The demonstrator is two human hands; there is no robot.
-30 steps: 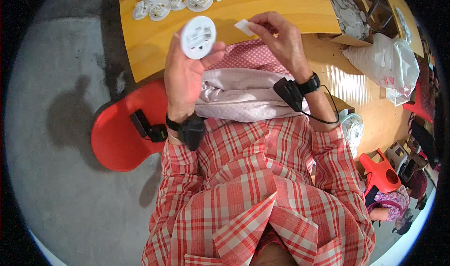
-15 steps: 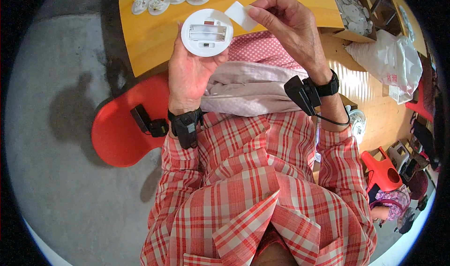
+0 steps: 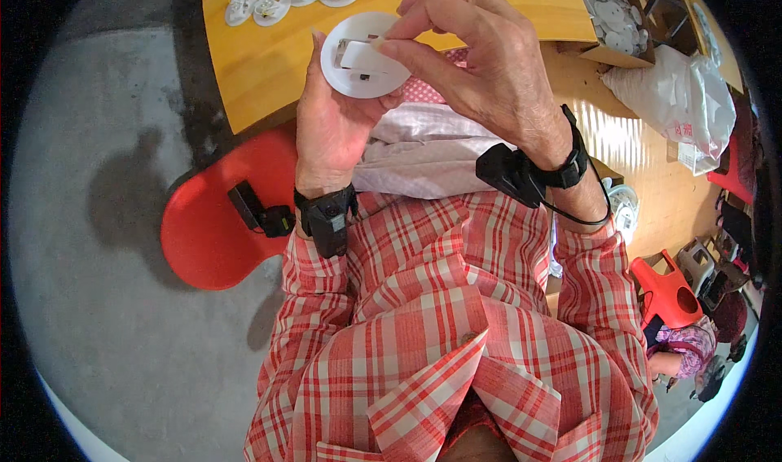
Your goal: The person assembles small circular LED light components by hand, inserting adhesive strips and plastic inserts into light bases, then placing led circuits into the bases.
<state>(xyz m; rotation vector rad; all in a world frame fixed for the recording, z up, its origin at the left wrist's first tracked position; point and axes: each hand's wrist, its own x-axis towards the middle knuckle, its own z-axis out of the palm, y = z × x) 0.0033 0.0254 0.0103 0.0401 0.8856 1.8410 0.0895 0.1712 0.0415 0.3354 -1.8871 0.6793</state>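
My left hand (image 3: 342, 124) holds up a round white plastic housing (image 3: 342, 78), its fingers curled behind and around the rim. A rectangular battery bay and a small dark switch slot show on its face. Between the thumb and forefinger of my right hand (image 3: 481, 63) is a small white battery cover (image 3: 358, 56), lying over the bay. The right fingers hide the housing's upper right part and one end of the cover. Whether the cover sits in its seat or only rests there, I cannot tell.
Several round white units with small fittings (image 3: 271, 6) lie on the yellow table (image 3: 244, 71) at the far left. At the far right stands a cardboard box of white discs (image 3: 611, 14), with a white plastic bag (image 3: 676, 96) nearer. A red chair (image 3: 216, 226) is at my left.
My right hand has moved left and brought the battery cover from beside the housing onto its bay. The left hand and housing have shifted only slightly.
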